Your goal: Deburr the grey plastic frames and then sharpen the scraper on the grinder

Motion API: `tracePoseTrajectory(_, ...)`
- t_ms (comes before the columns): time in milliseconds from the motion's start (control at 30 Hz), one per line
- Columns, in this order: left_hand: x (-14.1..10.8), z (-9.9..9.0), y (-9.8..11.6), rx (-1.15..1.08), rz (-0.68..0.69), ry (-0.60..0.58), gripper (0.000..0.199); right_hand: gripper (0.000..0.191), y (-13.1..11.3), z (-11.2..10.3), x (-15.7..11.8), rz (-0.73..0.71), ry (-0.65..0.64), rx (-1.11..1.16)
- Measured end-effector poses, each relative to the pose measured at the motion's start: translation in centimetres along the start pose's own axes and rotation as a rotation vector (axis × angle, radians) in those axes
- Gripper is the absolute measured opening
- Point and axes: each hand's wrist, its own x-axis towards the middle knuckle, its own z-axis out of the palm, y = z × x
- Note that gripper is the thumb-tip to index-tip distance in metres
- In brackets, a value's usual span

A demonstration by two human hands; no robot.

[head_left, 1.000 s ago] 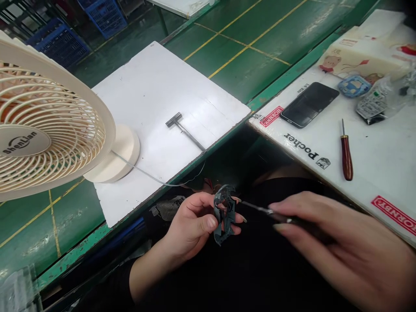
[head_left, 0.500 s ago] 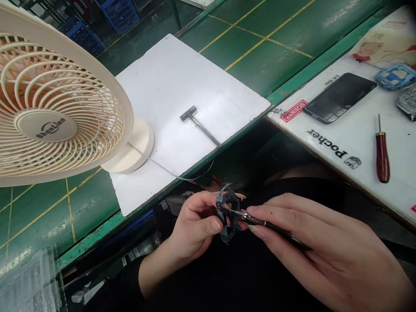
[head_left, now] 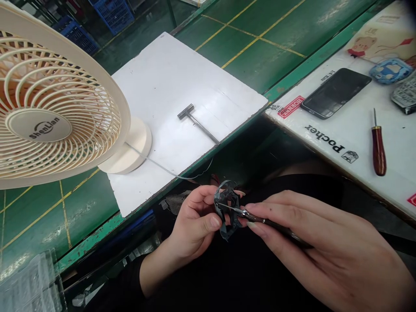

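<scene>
Faces a white board (head_left: 146, 112) beyond and left of the dark grey part (head_left: 234, 219), and a white worktop (head_left: 357, 118) to the part's right. Has a cream fan (head_left: 61, 119) on the board, well left of the part. Pinches a dark-handled tool (head_left: 260, 219) in the right hand (head_left: 320, 236), just right of the part; clasps the part in the left hand (head_left: 195, 222), thumb at its near left edge, fingers behind. Has a phone (head_left: 336, 93) on the worktop, beyond and right of the part; a T-shaped metal bar (head_left: 203, 128) beyond it; a red-handled screwdriver (head_left: 378, 149) right of it. Crosses the part's opening with the thin tool shaft, hiding a strip.
</scene>
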Motion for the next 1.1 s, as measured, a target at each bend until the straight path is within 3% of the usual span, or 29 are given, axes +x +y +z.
tracePoseTrajectory(300,-0.07,-0.05,0.15,0.014,-0.004,0.006,0.051,0.026,0.1,0.21,-0.11,0.012,-0.007,-0.011)
tracePoseTrajectory(1100,-0.11,0.12,0.14,0.042,0.036,-0.015,0.041,0.031,0.33,0.16,-0.27,0.01,0.013,0.017)
